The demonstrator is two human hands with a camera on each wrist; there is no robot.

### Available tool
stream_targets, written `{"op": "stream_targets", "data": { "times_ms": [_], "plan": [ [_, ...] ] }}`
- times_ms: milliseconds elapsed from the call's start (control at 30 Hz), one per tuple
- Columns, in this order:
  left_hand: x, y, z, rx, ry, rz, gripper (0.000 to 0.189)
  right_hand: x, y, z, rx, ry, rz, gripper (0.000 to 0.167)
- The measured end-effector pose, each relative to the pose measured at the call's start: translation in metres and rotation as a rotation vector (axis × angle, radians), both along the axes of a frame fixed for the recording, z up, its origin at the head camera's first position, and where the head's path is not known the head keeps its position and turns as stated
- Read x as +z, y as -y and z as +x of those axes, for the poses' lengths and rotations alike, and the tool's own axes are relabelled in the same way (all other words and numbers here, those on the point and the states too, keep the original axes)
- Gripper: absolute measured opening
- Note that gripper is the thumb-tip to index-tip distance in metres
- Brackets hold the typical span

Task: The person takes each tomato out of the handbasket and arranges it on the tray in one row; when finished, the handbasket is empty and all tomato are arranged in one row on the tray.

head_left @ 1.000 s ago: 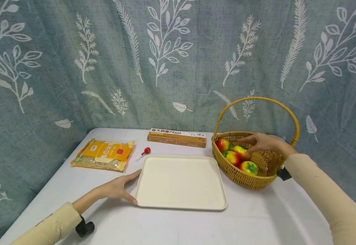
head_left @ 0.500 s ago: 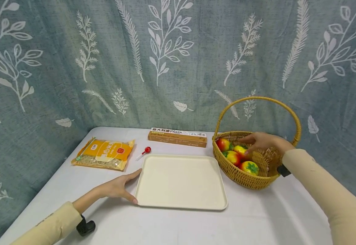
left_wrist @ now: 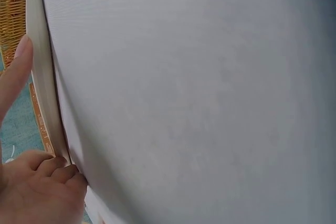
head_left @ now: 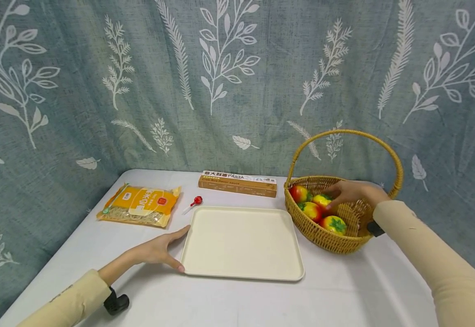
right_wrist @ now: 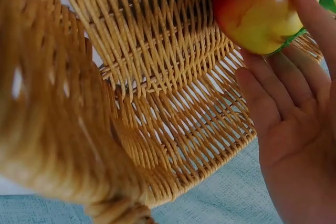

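A red-and-yellow fruit (head_left: pixel 321 200) was seen inside a wicker basket (head_left: pixel 323 241), among three similar fruits (head_left: pixel 333 224), to the right of a tray. It was held by the right hand (head_left: pixel 349 193), which had been reached in beneath the arched handle (head_left: pixel 345 131). In the right wrist view, the thumb was laid on one side of the fruit and the fingertips were placed against the other, so the hand was spread only about as wide as the fruit.

Over the last second, the right hand's fingers had been drawn in slightly, while the fruits, tray and left hand were left in place. By judgement, the hold was being firmed up; no lift could be made out.

The cream tray (head_left: pixel 243 243) was set flat at the centre. Its left edge was touched by the left hand (head_left: pixel 159 250), whose thumb and forefinger were spread wide along it.

Beyond the tray lay a pasta box (head_left: pixel 237 185); to its left, a red lollipop (head_left: pixel 197 200) and a yellow noodle bag (head_left: pixel 139 206). All were laid on a white-covered table (head_left: pixel 237 304), backed by a leaf-patterned curtain (head_left: pixel 274 113).
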State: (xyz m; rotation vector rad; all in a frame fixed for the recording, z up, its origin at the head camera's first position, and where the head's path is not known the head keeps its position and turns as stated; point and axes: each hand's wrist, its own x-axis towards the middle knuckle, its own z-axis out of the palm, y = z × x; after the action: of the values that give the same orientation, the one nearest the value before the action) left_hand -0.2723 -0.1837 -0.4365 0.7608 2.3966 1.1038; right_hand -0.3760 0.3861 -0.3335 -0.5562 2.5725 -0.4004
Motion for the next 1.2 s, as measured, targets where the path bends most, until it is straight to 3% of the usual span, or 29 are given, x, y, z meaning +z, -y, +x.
{"op": "stream_targets", "data": {
  "times_ms": [467, 733, 1200],
  "plan": [
    [0.002, -0.002, -0.002, 0.021, 0.009, -0.029, 0.115, 0.005, -0.005, 0.004, -0.017, -0.061, 0.005, 0.079],
    [0.004, -0.003, -0.001, 0.034, 0.017, -0.043, 0.116, 0.015, -0.007, 0.01, -0.013, -0.15, -0.008, 0.075],
    [0.005, -0.003, 0.002, 0.041, 0.018, -0.044, 0.116, 0.029, 0.0, 0.029, -0.029, -0.23, -0.105, 0.072]
  ]
}}
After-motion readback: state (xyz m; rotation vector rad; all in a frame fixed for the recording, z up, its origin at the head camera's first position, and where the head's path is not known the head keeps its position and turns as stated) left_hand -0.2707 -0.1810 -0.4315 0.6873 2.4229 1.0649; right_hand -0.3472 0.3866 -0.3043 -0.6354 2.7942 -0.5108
